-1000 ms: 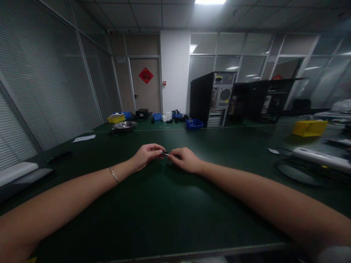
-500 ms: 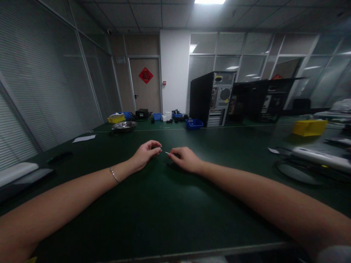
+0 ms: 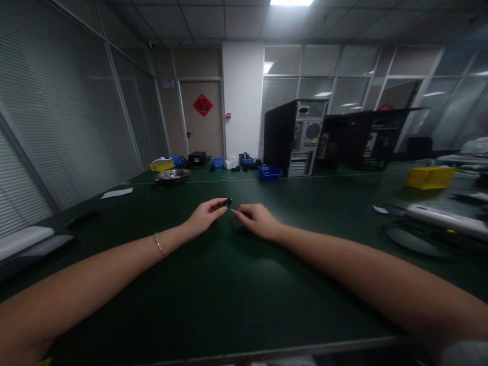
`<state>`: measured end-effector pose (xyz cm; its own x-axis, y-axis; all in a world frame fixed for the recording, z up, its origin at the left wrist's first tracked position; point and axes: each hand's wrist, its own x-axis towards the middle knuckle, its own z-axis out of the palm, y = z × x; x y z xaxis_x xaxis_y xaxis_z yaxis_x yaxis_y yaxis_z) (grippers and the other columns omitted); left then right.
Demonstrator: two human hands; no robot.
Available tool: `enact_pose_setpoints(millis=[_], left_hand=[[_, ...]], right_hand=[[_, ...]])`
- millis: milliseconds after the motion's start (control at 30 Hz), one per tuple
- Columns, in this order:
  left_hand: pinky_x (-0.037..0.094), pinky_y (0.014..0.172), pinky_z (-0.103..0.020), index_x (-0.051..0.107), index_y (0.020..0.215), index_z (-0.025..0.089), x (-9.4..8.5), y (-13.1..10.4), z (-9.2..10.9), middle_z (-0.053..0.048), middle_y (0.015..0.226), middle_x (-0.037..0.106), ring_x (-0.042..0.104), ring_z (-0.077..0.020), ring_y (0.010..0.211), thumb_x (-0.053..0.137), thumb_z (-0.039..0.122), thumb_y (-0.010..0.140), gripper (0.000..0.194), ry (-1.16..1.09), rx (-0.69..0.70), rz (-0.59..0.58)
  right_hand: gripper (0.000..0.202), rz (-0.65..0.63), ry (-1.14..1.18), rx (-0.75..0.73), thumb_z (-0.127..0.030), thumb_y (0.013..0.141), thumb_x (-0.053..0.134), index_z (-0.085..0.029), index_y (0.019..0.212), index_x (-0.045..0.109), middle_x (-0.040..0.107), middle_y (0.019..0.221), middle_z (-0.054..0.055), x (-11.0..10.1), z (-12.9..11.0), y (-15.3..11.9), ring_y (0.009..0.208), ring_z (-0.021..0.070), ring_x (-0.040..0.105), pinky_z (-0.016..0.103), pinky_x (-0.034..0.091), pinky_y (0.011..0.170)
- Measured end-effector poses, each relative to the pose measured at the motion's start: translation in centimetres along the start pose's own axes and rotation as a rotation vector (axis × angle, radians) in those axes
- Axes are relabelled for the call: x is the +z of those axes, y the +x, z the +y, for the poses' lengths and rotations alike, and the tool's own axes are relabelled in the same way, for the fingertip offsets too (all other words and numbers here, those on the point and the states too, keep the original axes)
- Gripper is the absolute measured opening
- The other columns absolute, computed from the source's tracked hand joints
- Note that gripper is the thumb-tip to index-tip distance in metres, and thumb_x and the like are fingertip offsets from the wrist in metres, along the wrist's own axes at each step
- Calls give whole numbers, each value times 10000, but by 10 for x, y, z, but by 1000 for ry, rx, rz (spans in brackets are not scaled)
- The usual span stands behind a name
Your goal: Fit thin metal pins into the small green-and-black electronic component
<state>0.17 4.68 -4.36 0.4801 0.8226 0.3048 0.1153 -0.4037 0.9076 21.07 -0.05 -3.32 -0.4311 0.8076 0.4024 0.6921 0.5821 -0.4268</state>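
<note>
Left hand (image 3: 206,216) pinches a small dark piece (image 3: 228,202) between thumb and fingers, and right hand (image 3: 257,221) pinches a thin silver pin (image 3: 232,209), whose point is turned to the left. They are close together over the middle of the table (image 3: 229,290), well apart from its near edge. Half a second ago the fingers of the left hand covered most of the piece; now it stands out past their tips, a little above the pin. The right hand has stayed almost where it was. I judge that the piece is now easier to reach with the pin, but I cannot tell from my camera whether the two touch.

Farther away, a white paper (image 3: 116,193) lies by the left edge. Beyond it, toward the far left corner, I see a metal bowl (image 3: 173,176). Near the far edge, right of the middle, a blue tray (image 3: 270,173) is just beside a tall black computer (image 3: 282,134), which stands upright.
</note>
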Motion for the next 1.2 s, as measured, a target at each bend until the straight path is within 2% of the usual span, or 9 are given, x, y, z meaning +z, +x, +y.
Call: enact_pose_setpoints(millis=[133, 367, 667, 900, 1200], left_hand=[[462, 819, -355, 578, 1233, 201, 0, -2, 2, -90, 1170, 590, 563, -226, 992, 565, 342, 854, 405, 119, 49, -21], [462, 889, -386, 606, 1201, 177, 2, -6, 16, -96, 1106, 571, 558, -239, 1021, 582, 288, 843, 376, 267, 128, -55], [484, 850, -342, 620, 1178, 206, 3, -6, 12, -82, 1182, 625, 607, -208, 954, 614, 264, 820, 363, 45, 120, -45], [467, 752, -302, 712, 1026, 179, 0, -6, 14, -62, 912, 696, 604, -178, 787, 624, 300, 816, 258, 75, 72, -20], [460, 720, -282, 720, 1008, 173, -1, -5, 8, -68, 932, 693, 575, -153, 753, 672, 300, 787, 259, -62, 4, -50]], right_hand=[[295, 23, -1, 14, -370, 941, 427, -174, 880, 638, 619, 747, 18, -1, 0, 0, 636, 123, 504, 223, 311, 561], [290, 26, -28, 54, -375, 933, 440, -180, 888, 650, 625, 740, 18, 0, 2, 1, 628, 124, 508, 228, 308, 558], [280, 9, -3, 21, -357, 932, 447, -170, 858, 642, 604, 714, 12, -1, 2, 0, 616, 120, 493, 226, 303, 549], [290, -22, -6, -10, -358, 935, 447, -164, 843, 642, 600, 710, 8, 0, 1, 0, 610, 110, 477, 224, 303, 567], [290, -52, 30, -59, -338, 942, 437, -155, 847, 641, 588, 707, -1, -1, 2, 0, 621, 109, 484, 223, 326, 592]])
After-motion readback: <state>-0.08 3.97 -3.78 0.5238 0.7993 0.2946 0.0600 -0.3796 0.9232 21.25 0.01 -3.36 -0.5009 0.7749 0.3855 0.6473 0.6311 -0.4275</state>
